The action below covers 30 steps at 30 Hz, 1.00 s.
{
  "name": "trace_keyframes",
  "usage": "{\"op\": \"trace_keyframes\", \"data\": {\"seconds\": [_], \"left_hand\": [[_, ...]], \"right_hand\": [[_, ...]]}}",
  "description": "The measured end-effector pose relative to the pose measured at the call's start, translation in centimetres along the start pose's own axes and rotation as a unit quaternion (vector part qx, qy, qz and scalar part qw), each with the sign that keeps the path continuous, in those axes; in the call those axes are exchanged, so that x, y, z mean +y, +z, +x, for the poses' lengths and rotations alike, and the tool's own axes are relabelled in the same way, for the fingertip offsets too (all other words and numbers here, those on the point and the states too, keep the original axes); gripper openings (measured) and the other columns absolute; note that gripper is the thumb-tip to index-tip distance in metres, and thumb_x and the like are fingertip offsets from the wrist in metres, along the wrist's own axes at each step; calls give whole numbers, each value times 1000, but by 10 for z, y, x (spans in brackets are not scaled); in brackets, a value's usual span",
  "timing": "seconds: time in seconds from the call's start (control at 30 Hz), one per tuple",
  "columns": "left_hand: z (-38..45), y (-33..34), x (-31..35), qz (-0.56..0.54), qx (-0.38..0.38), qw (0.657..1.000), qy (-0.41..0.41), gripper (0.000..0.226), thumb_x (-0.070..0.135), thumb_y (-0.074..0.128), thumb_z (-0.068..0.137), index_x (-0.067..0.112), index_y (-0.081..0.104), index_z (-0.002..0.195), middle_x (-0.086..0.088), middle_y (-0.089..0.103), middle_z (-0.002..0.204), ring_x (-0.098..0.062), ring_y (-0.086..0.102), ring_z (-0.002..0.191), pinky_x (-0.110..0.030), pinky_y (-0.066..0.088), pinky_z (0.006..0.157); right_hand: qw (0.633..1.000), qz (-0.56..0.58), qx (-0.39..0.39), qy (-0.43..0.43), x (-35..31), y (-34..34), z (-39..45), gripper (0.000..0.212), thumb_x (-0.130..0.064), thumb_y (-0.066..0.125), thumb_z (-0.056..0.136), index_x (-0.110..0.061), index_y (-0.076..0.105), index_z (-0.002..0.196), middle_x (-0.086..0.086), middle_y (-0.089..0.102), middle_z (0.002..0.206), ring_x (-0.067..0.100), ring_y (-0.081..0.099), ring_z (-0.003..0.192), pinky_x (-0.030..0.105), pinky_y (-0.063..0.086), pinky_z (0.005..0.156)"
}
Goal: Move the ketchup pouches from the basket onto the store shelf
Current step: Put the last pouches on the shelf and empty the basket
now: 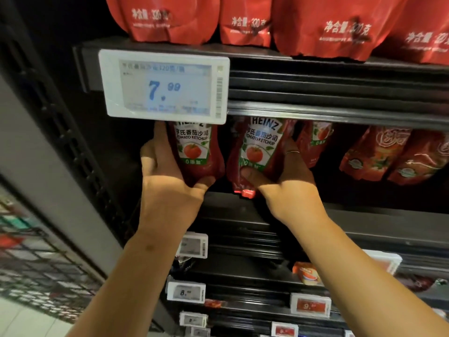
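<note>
We see two glossy red Heinz ketchup pouches, soft and bulging, each with a white-and-green label bearing a tomato, held upright at the front of a dark metal store shelf point(364, 220). The left hand point(165, 176) wraps the left pouch point(194, 152) from its left side, fingers curled behind it and the thumb pressed under its lower edge. The right hand point(289, 176) clasps the right pouch point(260, 152), thumb across the label's lower front and fingers curled round the right side; a thin ring shows on one finger. This pouch tilts slightly, and its red cap point(247, 193) points down at the shelf lip. Both forearms reach up and forward from the near edge. Just above the left pouch a flat white plastic price tag point(164, 86) reads 7.99, clipped to the ribbed rail. To the right lie crinkled red sachets point(379, 154); on the upper shelf stand larger matte red pouches point(323, 27).
</note>
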<state>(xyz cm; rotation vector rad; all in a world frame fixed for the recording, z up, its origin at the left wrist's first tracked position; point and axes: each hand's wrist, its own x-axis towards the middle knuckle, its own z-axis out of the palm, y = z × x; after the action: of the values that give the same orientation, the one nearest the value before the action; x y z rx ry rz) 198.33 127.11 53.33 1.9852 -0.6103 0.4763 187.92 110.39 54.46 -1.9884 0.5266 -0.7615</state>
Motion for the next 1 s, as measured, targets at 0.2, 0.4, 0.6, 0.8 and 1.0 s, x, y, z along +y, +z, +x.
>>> {"op": "trace_keyframes", "data": {"seconds": [0.2,0.4,0.6,0.8,1.0], "left_hand": [[0,0,2,39,-22,999,2,116,18,88,72,31,9,156,-7,40,144,-18,42,128,4,21,84],[-1,1,0,48,-31,998,6,115,20,86,75,33,6,156,-9,40,142,-26,45,128,-21,32,98],[0,1,-1,40,-41,998,5,113,20,85,76,32,6,157,-8,40,141,-26,45,128,-25,36,96],[1,-1,2,15,-10,1000,1,118,19,88,70,31,10,158,-9,38,143,3,37,117,5,28,86],[3,5,-4,41,13,997,64,119,15,89,66,35,14,156,-5,37,139,16,27,99,17,20,77]], "right_hand": [[994,-101,0,-47,-4,14,32,74,-28,80,84,-16,44,147,3,62,136,22,57,125,16,37,93],[996,-77,-7,-43,2,6,33,77,-28,82,82,-25,43,148,-3,61,137,16,56,126,18,39,98],[994,-98,-35,-29,2,-27,-5,60,-37,82,78,-33,54,131,-24,64,108,2,63,102,5,42,82],[988,-143,-45,-28,-13,-41,-32,55,-48,75,81,-31,53,128,-13,72,92,-1,65,81,7,50,65],[990,-128,21,-57,-12,-36,-17,50,-55,74,78,-9,58,84,-6,69,70,6,65,65,25,59,64]]}}
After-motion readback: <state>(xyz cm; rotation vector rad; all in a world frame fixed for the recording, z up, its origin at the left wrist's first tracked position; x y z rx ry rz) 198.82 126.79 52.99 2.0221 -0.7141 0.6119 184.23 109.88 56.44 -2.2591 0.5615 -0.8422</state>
